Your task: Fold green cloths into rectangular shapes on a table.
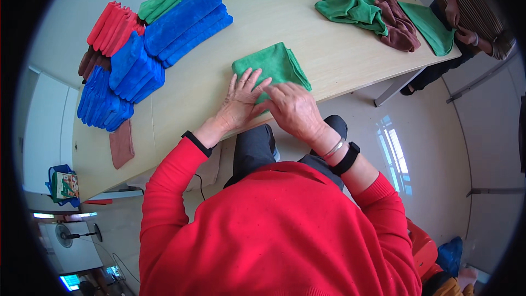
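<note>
A folded green towel [276,63] lies near the table's front edge, its layered edges showing on the right side. My left hand [241,100] rests flat on its near left part with the fingers spread. Beside it, my right hand [296,111] is bent over the towel's near edge, fingers curled and thumb drawn in. Green cloth shows between the two hands where the right fingers close on it. The right fingertips are slightly blurred and partly hidden.
Folded blue towels [186,22], red towels [116,28] and a brown towel [121,145] are on the left. Loose green cloth [350,8] and brown cloth [400,27] lie at the far right. There, another person [474,13] handles a green towel [430,27].
</note>
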Action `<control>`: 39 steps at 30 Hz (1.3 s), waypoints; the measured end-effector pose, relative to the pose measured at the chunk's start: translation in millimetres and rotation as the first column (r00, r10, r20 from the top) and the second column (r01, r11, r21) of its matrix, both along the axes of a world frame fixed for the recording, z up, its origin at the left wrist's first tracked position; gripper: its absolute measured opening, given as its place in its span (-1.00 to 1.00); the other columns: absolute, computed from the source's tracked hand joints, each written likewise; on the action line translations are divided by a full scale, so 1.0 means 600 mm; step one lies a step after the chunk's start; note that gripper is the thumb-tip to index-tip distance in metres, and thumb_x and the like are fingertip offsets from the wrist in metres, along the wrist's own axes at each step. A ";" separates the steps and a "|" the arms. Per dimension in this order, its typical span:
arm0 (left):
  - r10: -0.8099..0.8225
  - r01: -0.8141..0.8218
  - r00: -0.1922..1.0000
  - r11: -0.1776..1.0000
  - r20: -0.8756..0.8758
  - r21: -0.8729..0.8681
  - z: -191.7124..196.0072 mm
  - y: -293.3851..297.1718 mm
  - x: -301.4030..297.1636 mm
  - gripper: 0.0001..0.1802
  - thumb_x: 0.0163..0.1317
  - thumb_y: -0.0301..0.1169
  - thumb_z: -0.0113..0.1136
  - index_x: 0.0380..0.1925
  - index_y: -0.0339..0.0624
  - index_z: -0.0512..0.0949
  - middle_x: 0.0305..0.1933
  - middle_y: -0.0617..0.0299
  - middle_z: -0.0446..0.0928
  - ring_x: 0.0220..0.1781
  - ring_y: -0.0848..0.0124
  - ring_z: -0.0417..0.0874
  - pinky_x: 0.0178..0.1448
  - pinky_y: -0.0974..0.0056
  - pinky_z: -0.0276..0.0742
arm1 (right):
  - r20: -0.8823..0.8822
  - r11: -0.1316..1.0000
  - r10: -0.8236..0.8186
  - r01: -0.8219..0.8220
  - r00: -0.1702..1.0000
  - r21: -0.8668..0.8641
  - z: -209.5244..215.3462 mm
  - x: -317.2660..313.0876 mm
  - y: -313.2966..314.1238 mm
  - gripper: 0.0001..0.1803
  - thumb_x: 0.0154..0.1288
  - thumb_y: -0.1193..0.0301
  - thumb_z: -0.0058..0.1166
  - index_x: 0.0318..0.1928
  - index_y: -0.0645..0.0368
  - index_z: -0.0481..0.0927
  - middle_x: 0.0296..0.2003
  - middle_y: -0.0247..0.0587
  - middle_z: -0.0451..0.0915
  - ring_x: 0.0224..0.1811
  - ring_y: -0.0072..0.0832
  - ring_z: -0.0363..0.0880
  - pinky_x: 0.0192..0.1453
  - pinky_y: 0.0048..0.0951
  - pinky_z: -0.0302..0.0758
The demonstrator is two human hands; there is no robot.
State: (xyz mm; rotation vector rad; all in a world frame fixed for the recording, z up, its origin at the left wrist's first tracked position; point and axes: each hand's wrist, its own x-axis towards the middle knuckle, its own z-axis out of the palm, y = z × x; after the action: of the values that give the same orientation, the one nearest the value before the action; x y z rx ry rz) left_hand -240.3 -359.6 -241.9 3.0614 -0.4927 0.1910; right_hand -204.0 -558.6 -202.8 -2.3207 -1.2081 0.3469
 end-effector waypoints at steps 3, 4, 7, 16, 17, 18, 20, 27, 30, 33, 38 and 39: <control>0.091 -0.089 0.991 0.996 -0.097 0.031 0.010 -0.010 -0.004 -0.30 0.34 0.04 -0.13 0.37 -0.05 0.09 0.48 0.04 -0.09 0.51 0.04 -0.11 0.50 -0.08 -0.21 | 0.370 0.922 -0.197 0.043 0.908 0.384 -0.042 0.063 0.047 -0.48 0.31 0.22 -0.05 0.21 0.21 0.34 0.17 -0.01 0.38 0.29 -0.11 0.27 0.33 -0.13 0.19; 0.091 -0.088 0.992 0.996 -0.091 0.031 0.009 -0.009 -0.004 -0.30 0.34 0.04 -0.13 0.37 -0.05 0.09 0.48 0.04 -0.09 0.51 0.04 -0.11 0.50 -0.08 -0.21 | 0.433 0.945 -0.212 0.072 0.876 0.318 -0.055 0.084 0.058 -0.46 0.33 0.18 -0.08 0.23 0.20 0.32 0.21 -0.02 0.35 0.31 -0.10 0.23 0.34 -0.13 0.17; 0.041 -0.042 0.999 0.999 -0.036 -0.012 -0.013 0.007 -0.015 -0.28 0.35 0.07 -0.17 0.37 -0.10 0.08 0.48 0.04 -0.08 0.52 0.07 -0.12 0.49 -0.08 -0.19 | 0.551 0.974 -0.210 0.122 0.808 0.191 -0.090 0.124 0.088 -0.41 0.37 0.09 -0.16 0.28 0.17 0.28 0.29 -0.04 0.27 0.36 -0.09 0.17 0.38 -0.13 0.13; 0.214 -0.198 0.976 0.950 0.045 -0.241 0.010 0.060 0.057 -0.27 0.35 0.08 -0.20 0.36 -0.16 0.09 0.46 -0.01 -0.02 0.50 0.08 -0.07 0.44 -0.18 -0.11 | 0.301 0.946 -0.315 0.275 0.900 0.170 -0.102 0.173 0.066 -0.39 0.38 0.04 -0.23 0.30 0.13 0.25 0.32 -0.03 0.21 0.39 -0.06 0.10 0.40 -0.11 0.08; 0.205 -0.196 0.978 0.962 0.030 -0.190 -0.008 0.060 0.068 -0.28 0.35 0.07 -0.18 0.35 -0.17 0.10 0.44 -0.03 0.02 0.48 0.08 -0.01 0.43 -0.12 -0.06 | 0.307 0.949 -0.310 0.274 0.900 0.156 -0.102 0.171 0.071 -0.39 0.39 0.04 -0.23 0.30 0.13 0.25 0.32 -0.02 0.21 0.39 -0.06 0.11 0.41 -0.12 0.08; 0.197 -0.193 0.980 0.971 0.017 -0.138 -0.025 0.060 0.077 -0.28 0.35 0.06 -0.16 0.34 -0.19 0.12 0.42 -0.05 0.06 0.46 0.09 0.05 0.43 -0.05 0.00 | 0.316 0.951 -0.305 0.272 0.899 0.144 -0.099 0.170 0.076 -0.40 0.39 0.05 -0.23 0.30 0.14 0.25 0.32 0.00 0.21 0.39 -0.07 0.11 0.41 -0.12 0.08; 0.170 -0.168 0.985 0.981 0.015 -0.093 -0.018 0.056 0.091 -0.29 0.35 0.05 -0.14 0.34 -0.20 0.13 0.40 -0.07 0.10 0.44 0.10 0.11 0.42 0.02 0.06 | 0.294 0.944 -0.322 0.282 0.900 0.172 -0.105 0.181 0.066 -0.40 0.39 0.06 -0.22 0.30 0.15 0.25 0.32 0.01 0.21 0.39 -0.07 0.11 0.41 -0.13 0.07; 0.372 -0.775 0.614 0.452 -0.696 -0.441 0.004 0.098 0.081 -0.42 0.07 0.07 0.30 -0.26 -0.29 0.51 -0.38 0.11 0.60 -0.33 0.28 0.64 -0.24 0.17 0.56 | 0.260 0.903 -0.383 0.301 0.886 0.306 -0.138 0.159 0.002 -0.43 0.38 0.14 -0.16 0.28 0.22 0.26 0.25 0.02 0.30 0.36 -0.08 0.14 0.43 -0.19 0.05; 0.307 -0.799 0.587 0.368 -0.749 -0.475 -0.005 0.083 0.071 -0.47 0.09 0.01 0.31 -0.25 -0.27 0.52 -0.32 0.11 0.60 -0.28 0.40 0.62 -0.27 0.23 0.57 | 0.270 0.902 -0.379 0.289 0.885 0.321 -0.138 0.150 0.005 -0.44 0.38 0.14 -0.15 0.26 0.23 0.28 0.23 0.00 0.34 0.36 -0.10 0.16 0.43 -0.17 0.04; 0.054 -0.754 0.656 0.004 -0.752 -0.657 0.006 0.050 0.052 -0.54 0.10 -0.10 0.34 -0.20 -0.25 0.52 -0.25 0.11 0.60 -0.25 0.36 0.63 -0.18 0.16 0.60 | 0.260 0.887 -0.400 0.300 0.879 0.351 -0.138 0.149 0.006 -0.46 0.37 0.16 -0.14 0.22 0.24 0.32 0.19 -0.01 0.38 0.33 -0.12 0.20 0.40 -0.17 0.09; -0.181 -0.696 0.698 -0.401 -0.693 -0.596 0.023 0.023 0.042 -0.55 0.06 -0.28 0.37 -0.08 -0.20 0.48 -0.13 0.12 0.58 -0.14 0.26 0.63 -0.02 0.04 0.59 | 0.064 0.783 -0.457 0.367 0.887 0.502 -0.134 0.153 0.001 -0.57 0.36 0.26 -0.09 0.13 0.25 0.42 0.06 -0.01 0.48 0.19 -0.12 0.36 0.28 -0.22 0.27; -0.226 -0.699 0.687 -0.467 -0.691 -0.542 0.023 0.020 0.043 -0.52 0.05 -0.30 0.37 -0.04 -0.18 0.47 -0.10 0.13 0.58 -0.10 0.25 0.62 0.04 0.02 0.56 | -0.034 0.733 -0.465 0.406 0.885 0.546 -0.134 0.153 -0.001 -0.61 0.36 0.29 -0.09 0.10 0.25 0.44 0.03 -0.01 0.50 0.14 -0.12 0.40 0.24 -0.24 0.31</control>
State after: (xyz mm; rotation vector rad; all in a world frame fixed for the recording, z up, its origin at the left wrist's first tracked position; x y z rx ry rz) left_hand -214.4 -347.8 -228.0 0.9974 0.5444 -0.2558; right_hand -112.2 -559.3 -283.2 -2.0344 -0.6380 -0.2660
